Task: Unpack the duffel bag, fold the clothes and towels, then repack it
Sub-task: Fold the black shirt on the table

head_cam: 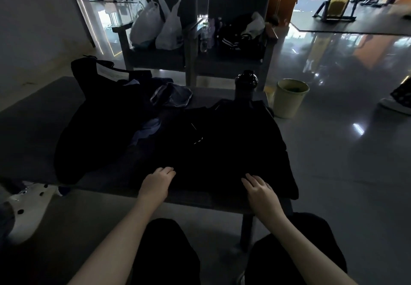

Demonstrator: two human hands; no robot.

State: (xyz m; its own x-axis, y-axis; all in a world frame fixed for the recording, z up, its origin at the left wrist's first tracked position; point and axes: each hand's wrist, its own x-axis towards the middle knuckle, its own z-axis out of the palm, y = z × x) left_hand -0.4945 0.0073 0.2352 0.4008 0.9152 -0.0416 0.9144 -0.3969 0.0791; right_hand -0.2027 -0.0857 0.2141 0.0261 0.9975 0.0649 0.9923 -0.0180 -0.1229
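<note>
A black garment (224, 142) lies spread flat on the low dark table (33, 115), its right edge hanging over the table's side. My left hand (156, 182) rests on its near hem with fingers slightly bent. My right hand (259, 190) lies flat on the hem further right, fingers straight. To the left sits the black duffel bag (93, 111), slumped open, with bluish cloth (144, 131) showing at its mouth. A crumpled dark blue piece (173, 95) lies behind the garment. The scene is dim and fabric details are hard to make out.
A dark bottle (245, 84) stands at the table's far edge. A pale bin (289, 97) sits on the floor to the right. Two chairs behind hold white plastic bags (155, 28) and a striped black bag (238, 39). A white perforated shoe (29, 204) lies at left.
</note>
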